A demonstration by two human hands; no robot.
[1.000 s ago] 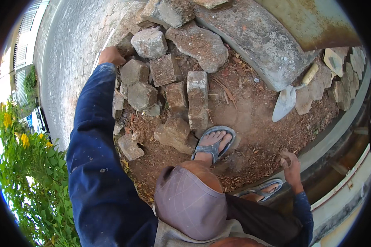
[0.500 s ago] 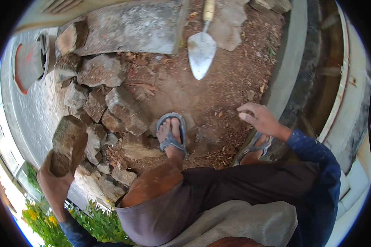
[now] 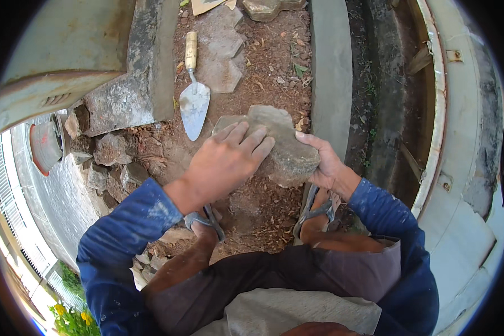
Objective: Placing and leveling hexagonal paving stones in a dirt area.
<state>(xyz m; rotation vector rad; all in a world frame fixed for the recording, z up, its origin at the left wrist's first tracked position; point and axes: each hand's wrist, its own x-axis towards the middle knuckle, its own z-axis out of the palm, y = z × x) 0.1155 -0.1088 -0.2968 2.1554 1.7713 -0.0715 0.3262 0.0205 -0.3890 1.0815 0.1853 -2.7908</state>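
Between my hands, above my sandalled feet, is a chunky, irregular stone block (image 3: 294,159), grey-brown and rough-edged. My left hand (image 3: 224,162) lies over its left part, fingers bent across the top face. My right hand (image 3: 327,162) grips its right end, thumb on the upper edge. A pointed trowel (image 3: 195,109) with a pale wooden handle lies on the dirt (image 3: 271,61) just beyond and left of the block. Past the trowel, flat grey paving pieces (image 3: 221,73) are set in the soil.
Rubble stones (image 3: 112,150) are heaped at left beside a large slab (image 3: 123,98), a rusty metal surface (image 3: 67,39) and a bucket (image 3: 47,148). At right, a concrete curb (image 3: 330,78) borders a dark trench (image 3: 375,78) and pale panel (image 3: 459,140). Another stone (image 3: 263,10) lies ahead.
My view has turned from the rubble pile toward the trowel and curb. My left hand has brought a stone from the left to the middle, and my right hand has joined in gripping it.
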